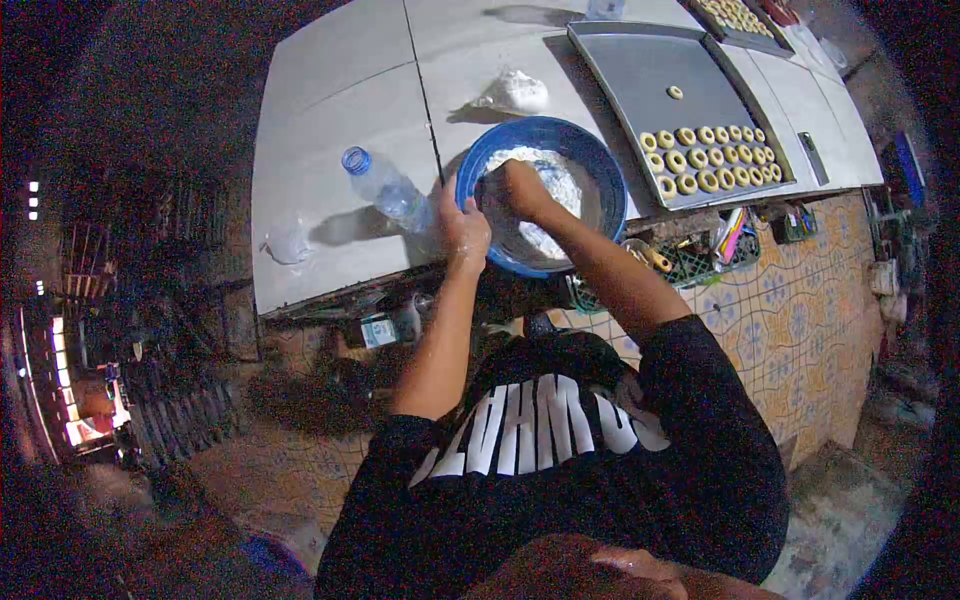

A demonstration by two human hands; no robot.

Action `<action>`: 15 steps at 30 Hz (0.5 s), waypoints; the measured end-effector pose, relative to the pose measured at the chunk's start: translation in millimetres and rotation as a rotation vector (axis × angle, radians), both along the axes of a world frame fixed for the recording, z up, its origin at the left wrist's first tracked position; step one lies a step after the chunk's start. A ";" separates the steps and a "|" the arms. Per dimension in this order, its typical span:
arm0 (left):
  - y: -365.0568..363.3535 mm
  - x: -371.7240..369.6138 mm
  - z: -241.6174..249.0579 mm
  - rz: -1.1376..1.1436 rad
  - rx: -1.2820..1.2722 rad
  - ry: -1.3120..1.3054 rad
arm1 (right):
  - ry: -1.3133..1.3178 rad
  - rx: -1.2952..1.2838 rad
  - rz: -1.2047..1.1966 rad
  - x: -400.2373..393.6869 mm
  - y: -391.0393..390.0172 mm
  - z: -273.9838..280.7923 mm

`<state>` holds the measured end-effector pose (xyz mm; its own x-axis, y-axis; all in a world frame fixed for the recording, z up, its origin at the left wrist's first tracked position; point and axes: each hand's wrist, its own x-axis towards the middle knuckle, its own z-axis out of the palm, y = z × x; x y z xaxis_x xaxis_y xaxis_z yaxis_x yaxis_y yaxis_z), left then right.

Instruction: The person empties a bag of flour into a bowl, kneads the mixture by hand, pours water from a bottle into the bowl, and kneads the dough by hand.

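Left hand (466, 228) grips near rim of blue bowl (590, 160), fingers closed on it. Right hand (522, 187) inside bowl, fingers curled in flour (555, 180). Bottle (387, 188) lies just left of bowl. Dough lump (517, 91) beyond. Tray (640, 70) with dough rings (706, 155) at right.

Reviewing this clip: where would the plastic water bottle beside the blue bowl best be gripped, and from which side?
Grip the water bottle around its mid-body, coming from its open far-left side. It seems to lean with its blue cap up-left; the blue bowl and the left hand crowd its right side.
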<state>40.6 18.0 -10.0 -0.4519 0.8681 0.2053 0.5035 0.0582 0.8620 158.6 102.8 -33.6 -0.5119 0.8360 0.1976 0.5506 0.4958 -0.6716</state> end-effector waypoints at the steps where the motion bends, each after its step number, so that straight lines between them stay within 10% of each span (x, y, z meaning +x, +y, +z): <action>1: -4.6 3.8 4.5 0.007 0.003 -0.028 | -0.041 -0.039 0.014 5.6 -1.8 6.1; 9: 32.4 -26.3 6.5 -0.325 0.034 -0.389 | -0.126 -0.397 0.390 44.4 -67.1 50.6; 13: 27.8 -26.3 33.3 -0.387 -0.083 -0.298 | -0.362 0.061 0.247 7.5 -58.9 4.5; 15: 25.8 -23.4 24.2 -0.303 -0.087 -0.328 | -0.135 -0.265 0.054 -12.3 -44.6 3.6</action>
<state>17.1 43.8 14.2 -0.2035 0.9790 0.0147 0.2105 0.0291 0.9772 146.3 58.2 -30.0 -0.5641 0.8200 -0.0968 0.6213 0.3443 -0.7038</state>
